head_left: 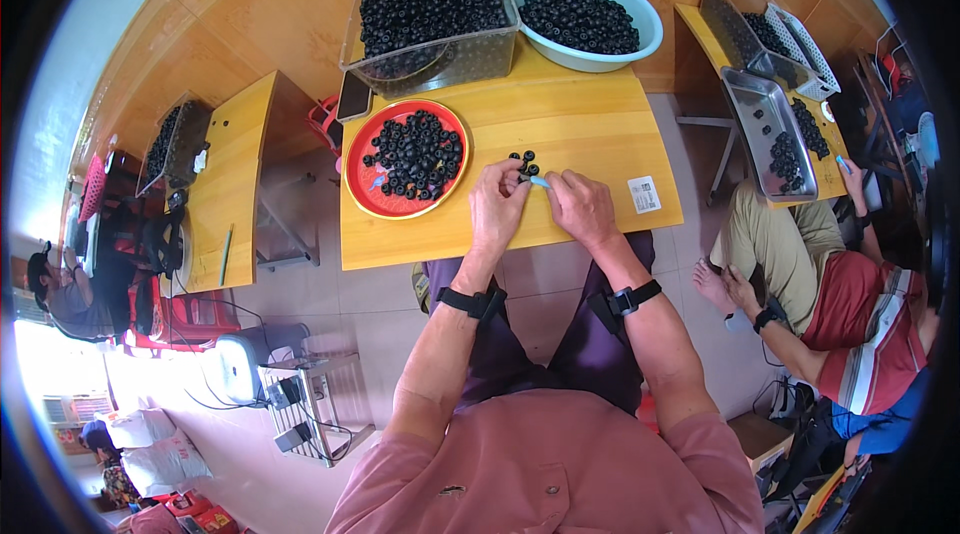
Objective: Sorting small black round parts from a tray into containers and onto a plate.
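My left hand (497, 204) is closed, thumb and fingers pinching a small round black part (524, 177) just above the wooden table (590, 109). My right hand (580, 204) grips a small light-blue tool (540, 181), its end against or very close to that part; its exact kind is hidden by the fingers. A few loose black round parts (529, 157) lie on the wood just beyond my fingertips. To the left of my hands sits a red round tray (360, 189) with a yellowish rim, holding a heap of similar black parts (415, 149).
At the table's back stand a clear plastic bin (430, 74) and a pale blue basin (645, 29), both full of black parts. A white label (644, 194) lies at the right. Another person (860, 304) works at a side table with a metal tray (745, 114).
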{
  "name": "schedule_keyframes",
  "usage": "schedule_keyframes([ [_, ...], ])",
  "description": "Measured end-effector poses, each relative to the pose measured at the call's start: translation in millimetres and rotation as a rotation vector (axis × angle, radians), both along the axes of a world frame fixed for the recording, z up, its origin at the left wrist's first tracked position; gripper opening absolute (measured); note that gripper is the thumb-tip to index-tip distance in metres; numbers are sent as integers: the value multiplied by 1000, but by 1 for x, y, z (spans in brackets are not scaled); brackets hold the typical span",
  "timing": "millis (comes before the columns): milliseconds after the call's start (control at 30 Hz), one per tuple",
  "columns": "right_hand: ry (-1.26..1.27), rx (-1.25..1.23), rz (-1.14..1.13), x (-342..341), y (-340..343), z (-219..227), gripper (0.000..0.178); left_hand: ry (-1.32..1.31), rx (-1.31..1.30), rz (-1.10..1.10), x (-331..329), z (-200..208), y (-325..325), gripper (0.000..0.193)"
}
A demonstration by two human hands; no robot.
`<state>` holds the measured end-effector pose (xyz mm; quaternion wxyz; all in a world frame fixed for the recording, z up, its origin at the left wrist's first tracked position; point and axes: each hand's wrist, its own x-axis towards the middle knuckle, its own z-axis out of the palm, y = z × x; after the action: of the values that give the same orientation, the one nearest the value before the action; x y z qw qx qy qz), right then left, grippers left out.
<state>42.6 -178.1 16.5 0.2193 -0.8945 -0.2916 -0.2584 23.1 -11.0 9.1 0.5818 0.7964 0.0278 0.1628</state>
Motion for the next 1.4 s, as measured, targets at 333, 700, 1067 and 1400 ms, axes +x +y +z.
schedule_keyframes([
  [333, 74, -45, -114, 3, 0, -2, 6, 17, -211, 8, -1, -4, 1, 32],
  [700, 79, -13, -147, 2, 1, 0, 7, -160, 15, 54, -7, 11, 12, 15],
  [1067, 42, 24, -165, 5, 1, 0, 9, -363, 580, 163, 18, 49, 71, 29],
  [1400, 58, 49, -159, 3, 3, -5, 7, -178, 641, -101, 36, 9, 25, 19],
])
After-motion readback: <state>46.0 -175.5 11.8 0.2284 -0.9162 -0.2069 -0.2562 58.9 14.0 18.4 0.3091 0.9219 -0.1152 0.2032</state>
